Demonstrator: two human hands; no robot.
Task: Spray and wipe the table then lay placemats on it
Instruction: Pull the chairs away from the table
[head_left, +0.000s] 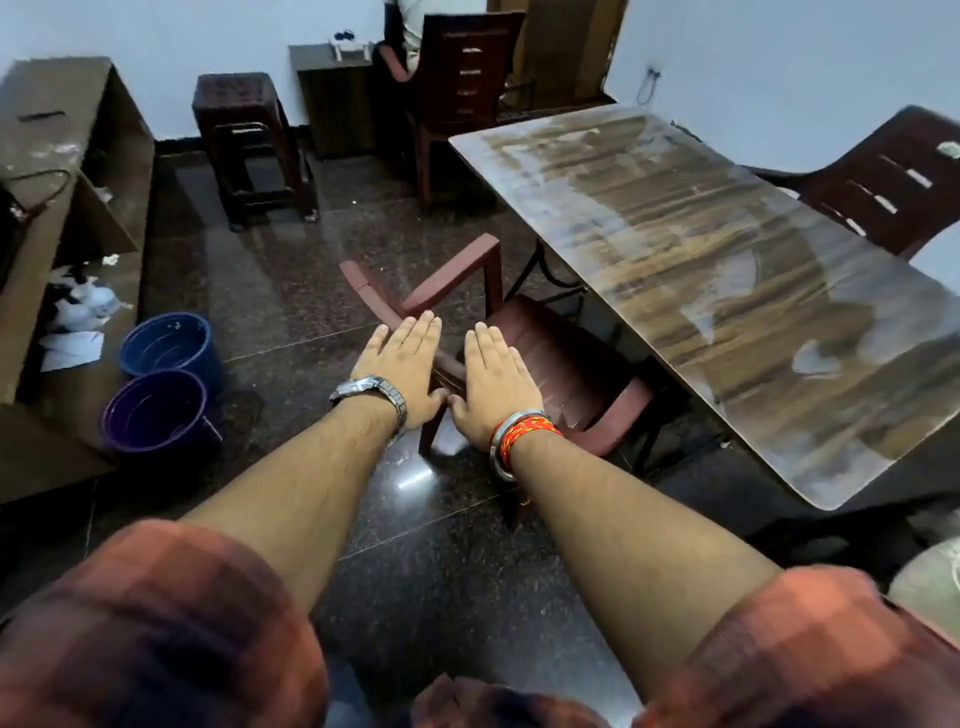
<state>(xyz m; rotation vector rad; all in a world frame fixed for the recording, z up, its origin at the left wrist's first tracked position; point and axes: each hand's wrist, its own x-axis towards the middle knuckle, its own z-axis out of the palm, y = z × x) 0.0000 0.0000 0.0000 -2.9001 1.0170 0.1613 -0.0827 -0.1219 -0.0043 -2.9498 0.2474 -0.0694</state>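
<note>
A long wood-grain table (727, 270) stands to my right, its glossy top marked with pale smears. Both my arms reach straight ahead, left of the table and above a maroon plastic chair (545, 348) tucked at its side. My left hand (402, 371), with a metal watch at the wrist, is flat, palm down and holds nothing. My right hand (493, 382), with red thread and a steel bangle at the wrist, is flat beside it, thumbs almost touching. No spray bottle, cloth or placemat is in view.
Two dark blue buckets (163, 379) stand on the shiny dark floor at the left, beside open cardboard boxes (67, 208) with crumpled paper. A dark stool (249, 140) and a chair (462, 83) with a seated person are at the back. Another maroon chair (893, 176) stands beyond the table.
</note>
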